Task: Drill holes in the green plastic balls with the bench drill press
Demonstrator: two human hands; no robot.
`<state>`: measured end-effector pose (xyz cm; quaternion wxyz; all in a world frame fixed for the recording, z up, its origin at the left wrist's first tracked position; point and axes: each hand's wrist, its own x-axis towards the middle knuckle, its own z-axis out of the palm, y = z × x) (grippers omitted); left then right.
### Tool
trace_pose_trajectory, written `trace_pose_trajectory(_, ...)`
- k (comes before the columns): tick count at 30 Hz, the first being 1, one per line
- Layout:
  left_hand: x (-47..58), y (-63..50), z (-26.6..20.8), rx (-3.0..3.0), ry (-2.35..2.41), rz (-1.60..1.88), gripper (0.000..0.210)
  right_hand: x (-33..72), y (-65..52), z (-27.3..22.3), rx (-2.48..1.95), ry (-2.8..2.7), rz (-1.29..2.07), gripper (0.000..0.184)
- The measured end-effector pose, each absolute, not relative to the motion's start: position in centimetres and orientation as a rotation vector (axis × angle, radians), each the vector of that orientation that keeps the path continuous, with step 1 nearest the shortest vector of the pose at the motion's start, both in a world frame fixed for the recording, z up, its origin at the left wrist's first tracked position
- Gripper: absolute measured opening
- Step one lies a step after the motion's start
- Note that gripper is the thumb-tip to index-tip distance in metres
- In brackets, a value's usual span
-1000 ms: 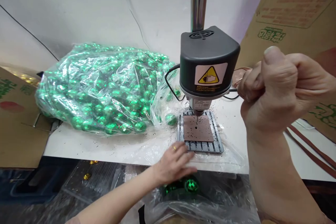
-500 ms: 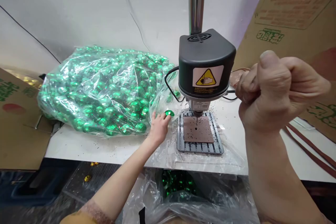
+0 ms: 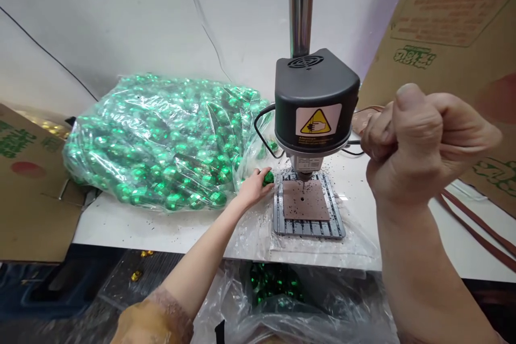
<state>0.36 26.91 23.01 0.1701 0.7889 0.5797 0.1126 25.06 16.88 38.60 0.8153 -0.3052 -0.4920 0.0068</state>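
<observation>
A drill press (image 3: 316,99) stands on a table (image 3: 129,231), a pad (image 3: 294,210) on its base plate (image 3: 310,228). Left, a bag of balls (image 3: 161,140); between bag and plate, the left hand (image 3: 253,188) at a ball (image 3: 269,178). Right, before a carton (image 3: 451,27), the right hand (image 3: 419,145), perhaps on a lever (image 3: 355,143). Below the table's front edge, another bag (image 3: 322,328).

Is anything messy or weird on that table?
Yes, a bit messy: dark crumbs are scattered over the brown board, the metal plate under the drill, and the white table. They look spilled. Below the table, a few gold pieces lie loose. Nothing looks broken.
</observation>
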Motion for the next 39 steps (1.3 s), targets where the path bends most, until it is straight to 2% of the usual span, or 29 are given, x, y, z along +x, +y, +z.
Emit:
trace_pose_trajectory(2, 0.7, 26.7, 23.0, 2.188, 1.63, 0.45, 0.048, 25.1, 16.9, 38.5, -0.639, -1.063, 0.004, 0.056)
trace_pose_trajectory(6, 0.7, 24.8, 23.4, 1.83, 1.547, 1.163, 0.045, 25.3, 17.0, 38.4, -0.619, -1.084, -0.004, 0.059)
trace_pose_trajectory(8, 0.8, 23.1, 23.8, 1.505, 1.359, 1.315, 0.044, 25.3, 17.1, 38.4, -0.617, -1.085, -0.009, 0.06)
trace_pose_trajectory(11, 1.7, 20.6, 24.1, 1.042, 1.062, 1.157, 0.049, 25.2, 17.0, 38.4, -0.616, -1.085, -0.012, 0.059)
trace_pose_trajectory(14, 2.7, 19.3, 23.7, 0.859, 0.945, 1.038, 0.06, 25.1, 17.1, 38.4, -0.61, -1.079, -0.014, 0.058)
trace_pose_trajectory(18, 3.1, 19.8, 22.2, 1.01, 0.99, 1.052, 0.072, 25.1, 17.1, 38.3, -0.595, -1.086, -0.022, 0.057)
trace_pose_trajectory(24, 3.3, 21.5, 20.4, 1.342, 0.984, 0.989, 0.078, 25.0, 17.1, 38.3, -0.603, -1.089, -0.044, 0.059)
trace_pose_trajectory(39, 5.2, 22.0, 19.7, 1.633, 1.039, 0.865, 0.07, 25.0, 17.3, 38.5, -0.529, -1.072, -0.019, 0.061)
